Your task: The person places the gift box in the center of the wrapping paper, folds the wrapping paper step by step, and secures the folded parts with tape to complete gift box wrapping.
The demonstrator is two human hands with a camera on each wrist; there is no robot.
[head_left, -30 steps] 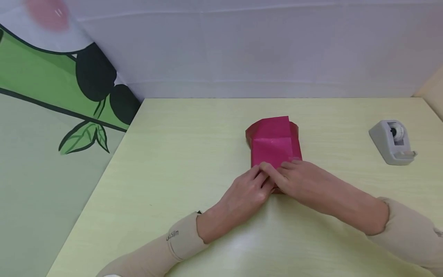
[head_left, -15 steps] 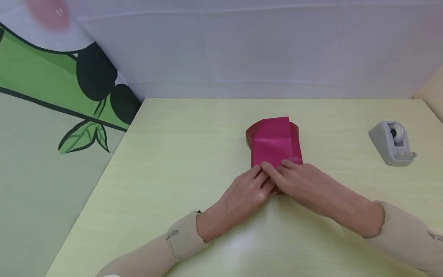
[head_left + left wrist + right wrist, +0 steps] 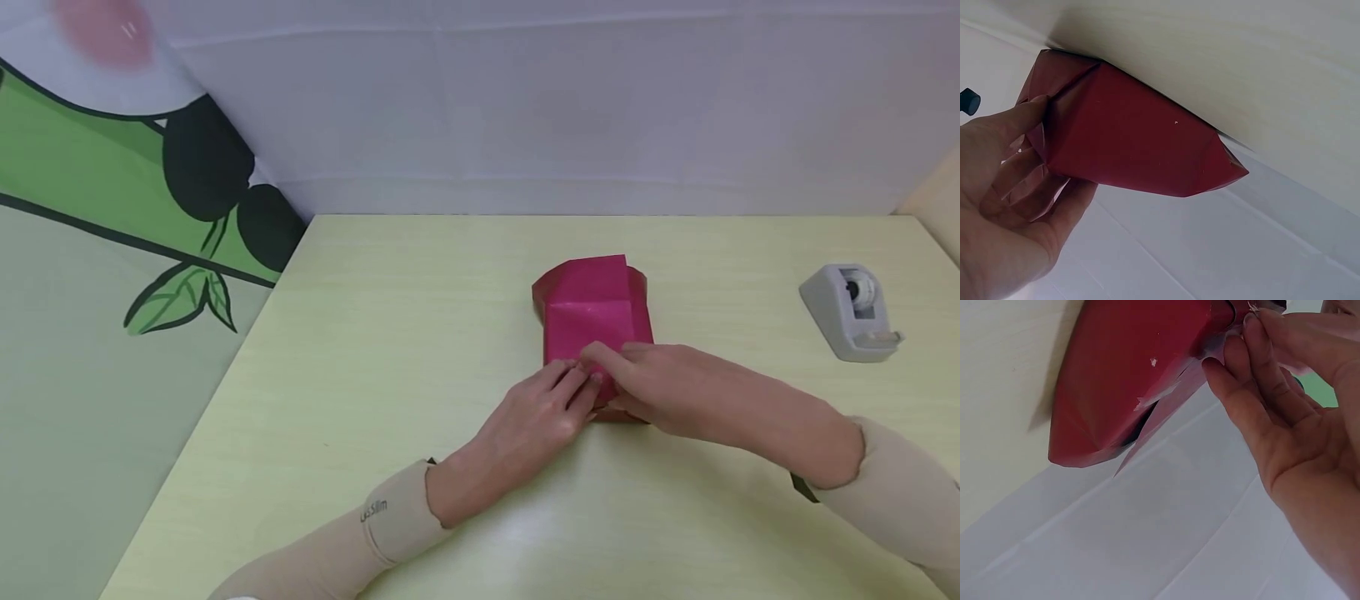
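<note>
A box-shaped package wrapped in glossy red paper lies on the table, a folded flap standing up at its far end. My left hand holds the near left corner; in the left wrist view its thumb presses the folded end while the fingers lie on the top face. From the right, my right hand grips the near end, thumb and fingertips close together beside the left fingers. A small whitish scrap shows at the right thumb tip; I cannot tell what it is. Clear tape shines along one paper edge.
A grey tape dispenser with a roll in it stands at the right of the pale table. A white cloth backdrop hangs behind the far table edge, and a printed green panel is on the left.
My right hand has turned and shifted slightly right and up, uncovering the near right corner of the package. The left hand and package stay put.
</note>
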